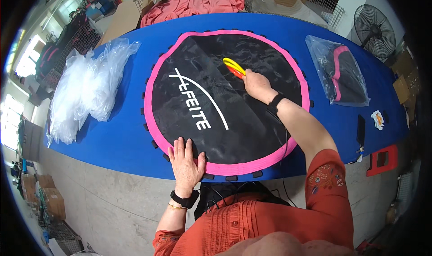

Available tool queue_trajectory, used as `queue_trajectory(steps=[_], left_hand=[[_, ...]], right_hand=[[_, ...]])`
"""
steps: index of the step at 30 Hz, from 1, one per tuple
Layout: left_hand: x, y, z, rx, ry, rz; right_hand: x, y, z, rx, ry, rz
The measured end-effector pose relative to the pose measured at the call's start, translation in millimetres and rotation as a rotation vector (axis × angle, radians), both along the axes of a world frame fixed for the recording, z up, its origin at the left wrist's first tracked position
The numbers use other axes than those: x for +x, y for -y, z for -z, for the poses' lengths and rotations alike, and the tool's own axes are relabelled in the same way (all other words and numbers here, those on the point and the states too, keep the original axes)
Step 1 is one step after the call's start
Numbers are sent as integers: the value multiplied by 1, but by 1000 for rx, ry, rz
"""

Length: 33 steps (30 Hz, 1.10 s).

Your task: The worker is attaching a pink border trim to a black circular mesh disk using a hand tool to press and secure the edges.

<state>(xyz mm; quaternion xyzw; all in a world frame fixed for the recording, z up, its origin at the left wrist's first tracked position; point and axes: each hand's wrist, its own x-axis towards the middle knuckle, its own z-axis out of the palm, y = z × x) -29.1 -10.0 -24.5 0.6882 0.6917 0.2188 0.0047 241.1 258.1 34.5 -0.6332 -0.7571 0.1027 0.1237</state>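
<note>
Right fingers (249,78) grasp a yellow-red tool (231,65) over the mat (254,136) where left fingers (181,150) lie flat.

Near end of yellow-and-red tool (234,64) hidden

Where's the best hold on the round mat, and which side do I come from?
Probably its near pink rim, from the near side: the mat lies flat, and there its rim runs close to the edge of the blue table.
</note>
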Motion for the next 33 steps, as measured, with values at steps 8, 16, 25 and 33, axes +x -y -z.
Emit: queue_trajectory(steps=[8, 16, 25, 33], left_hand=[[3, -2, -4, 17, 38, 11], [1, 2, 0, 33, 43, 10], [1, 6, -6, 135, 44, 72], [2, 7, -13, 164, 87, 165]], right_hand=[[17, -21, 12, 108, -25, 49], [-20, -21, 4, 50, -7, -46], [-43, -10, 4, 35, -19, -157], [-48, -18, 13, 101, -42, -133]])
